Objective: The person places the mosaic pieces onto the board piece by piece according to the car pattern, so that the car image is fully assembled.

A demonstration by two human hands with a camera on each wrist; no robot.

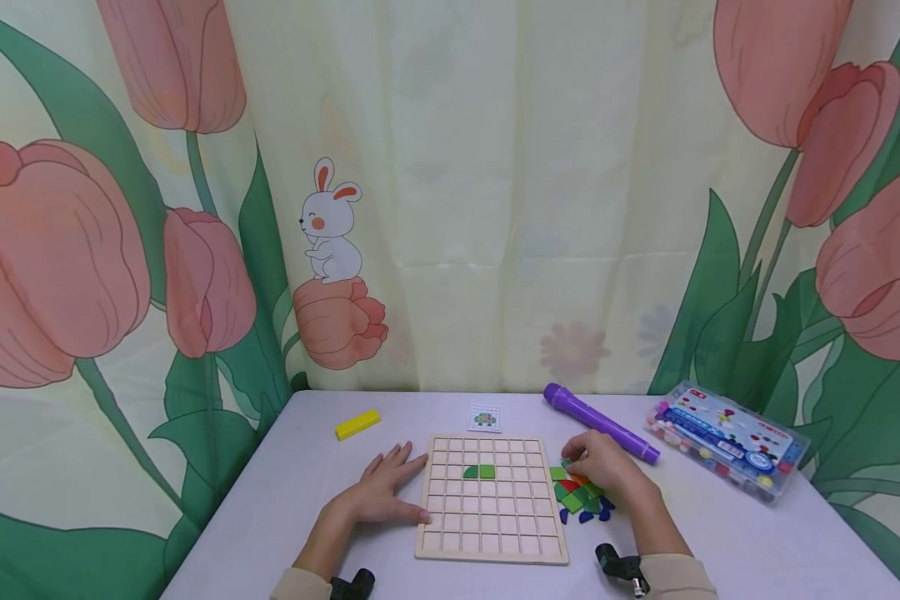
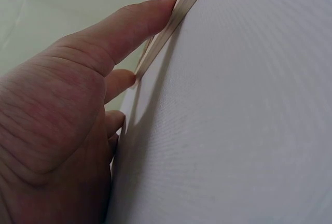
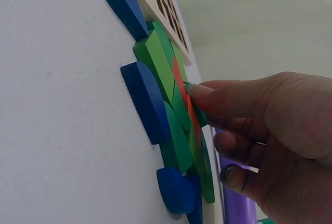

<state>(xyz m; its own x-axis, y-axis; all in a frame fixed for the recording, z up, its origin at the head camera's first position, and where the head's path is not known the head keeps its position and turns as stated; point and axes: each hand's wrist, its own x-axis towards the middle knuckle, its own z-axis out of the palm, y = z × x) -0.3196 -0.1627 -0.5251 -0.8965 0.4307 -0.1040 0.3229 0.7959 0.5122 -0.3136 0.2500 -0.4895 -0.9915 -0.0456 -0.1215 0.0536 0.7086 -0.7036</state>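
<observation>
A wooden grid board (image 1: 489,524) lies on the table. On it sit a dark green rounded piece (image 1: 471,472) and a light green square (image 1: 487,472), side by side. My left hand (image 1: 381,492) rests at the board's left edge with fingers spread; its thumb (image 2: 140,24) touches the wooden rim. Right of the board is a pile of green pieces (image 1: 572,502), with red and orange ones among them and several blue pieces (image 3: 146,102) along the near side. Over this pile my right hand (image 1: 607,463) pinches a small dark green piece (image 3: 201,116), partly hidden by the fingers.
A small pattern card (image 1: 485,418) lies behind the board. A yellow block (image 1: 357,425) is at the back left. Behind the right hand lies a purple microphone-shaped object (image 1: 600,422), and a clear plastic case (image 1: 727,442) of colourful items stands farther right. A printed curtain (image 1: 495,208) hangs behind the table.
</observation>
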